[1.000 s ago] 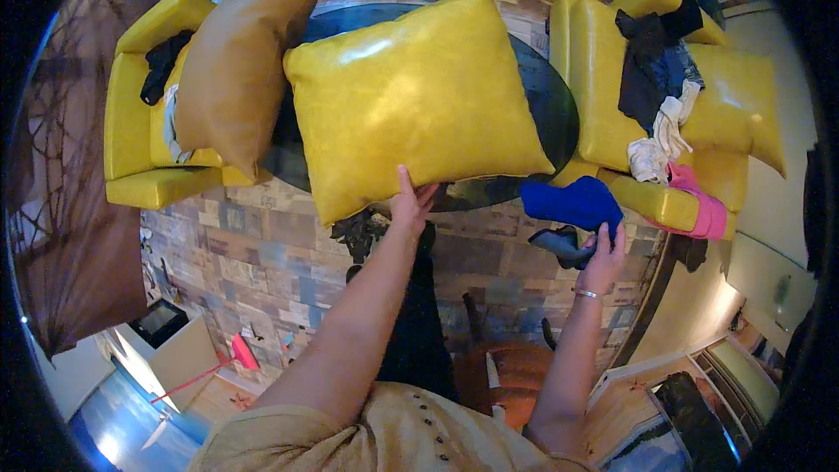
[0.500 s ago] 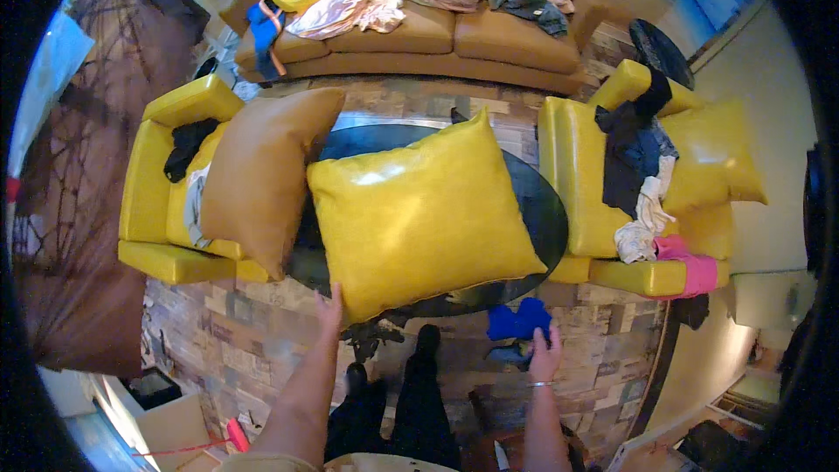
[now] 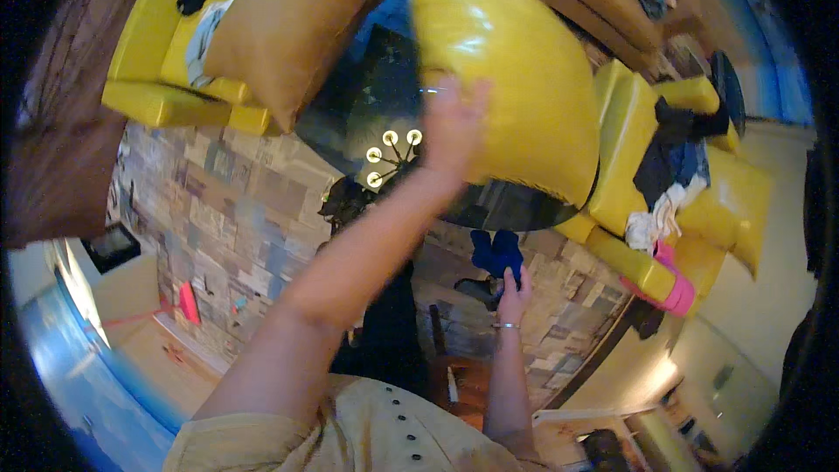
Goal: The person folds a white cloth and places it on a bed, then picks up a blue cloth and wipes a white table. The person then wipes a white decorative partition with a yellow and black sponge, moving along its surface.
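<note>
A large yellow cushion (image 3: 524,79) stands tilted on the glossy dark oval table (image 3: 371,79). My left hand (image 3: 454,122) reaches across to its lower left side, fingers apart and blurred by motion; they appear to lie against the cushion. To the right of my body, my right hand (image 3: 513,299) is closed on a bunched blue cloth (image 3: 496,252), which hangs in front of the table's near edge. Left of the yellow cushion, a big brown cushion (image 3: 297,26) leans between the table and the left yellow armchair (image 3: 175,103).
The right yellow armchair (image 3: 625,258) bears dark, white and pink clothes (image 3: 677,284) and another yellow cushion (image 3: 730,210). A brown sofa (image 3: 594,4) with clothes stands behind. At lower left, a red-headed tool (image 3: 189,301) rests near a white box (image 3: 140,267).
My left hand has swung up and right across the yellow cushion, which has turned and shifted right, baring more of the table. The blue cloth stays in my right hand. The view has turned.
</note>
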The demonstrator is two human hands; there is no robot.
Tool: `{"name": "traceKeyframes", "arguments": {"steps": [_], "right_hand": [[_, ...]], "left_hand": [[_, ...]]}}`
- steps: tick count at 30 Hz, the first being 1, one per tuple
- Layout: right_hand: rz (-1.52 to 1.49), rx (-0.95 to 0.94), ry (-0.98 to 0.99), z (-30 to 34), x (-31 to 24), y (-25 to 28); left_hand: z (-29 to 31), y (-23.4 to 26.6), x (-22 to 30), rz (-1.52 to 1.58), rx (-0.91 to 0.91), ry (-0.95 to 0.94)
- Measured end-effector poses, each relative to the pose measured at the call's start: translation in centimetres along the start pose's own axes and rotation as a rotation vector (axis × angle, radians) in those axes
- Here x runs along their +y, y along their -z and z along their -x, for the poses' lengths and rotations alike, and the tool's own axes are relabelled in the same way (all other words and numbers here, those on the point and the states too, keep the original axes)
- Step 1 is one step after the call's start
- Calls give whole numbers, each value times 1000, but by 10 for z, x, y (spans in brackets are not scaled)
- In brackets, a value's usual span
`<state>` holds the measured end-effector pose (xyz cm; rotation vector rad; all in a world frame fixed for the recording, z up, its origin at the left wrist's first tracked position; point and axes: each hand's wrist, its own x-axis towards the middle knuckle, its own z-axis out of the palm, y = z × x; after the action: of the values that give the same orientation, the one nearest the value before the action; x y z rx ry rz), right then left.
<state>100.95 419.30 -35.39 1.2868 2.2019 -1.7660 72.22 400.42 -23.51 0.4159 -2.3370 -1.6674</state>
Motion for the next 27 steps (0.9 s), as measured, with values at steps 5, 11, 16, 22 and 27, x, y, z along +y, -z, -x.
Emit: {"name": "traceKeyframes", "arguments": {"steps": [5, 11, 16, 22, 27], "right_hand": [[139, -55, 151, 7, 10, 4], [153, 37, 256, 50, -69, -8], [-92, -13, 26, 64, -103, 6], [-22, -70, 5, 80, -95, 13], [56, -208, -80, 91, -92, -8]], "left_hand": [[53, -48, 77, -58, -93, -311], [-1, -60, 48, 51, -33, -304], [-46, 17, -58, -219, -145, 43], [-26, 155, -253, -542, -337, 155], [102, 172, -186, -22, -507, 1015]]}}
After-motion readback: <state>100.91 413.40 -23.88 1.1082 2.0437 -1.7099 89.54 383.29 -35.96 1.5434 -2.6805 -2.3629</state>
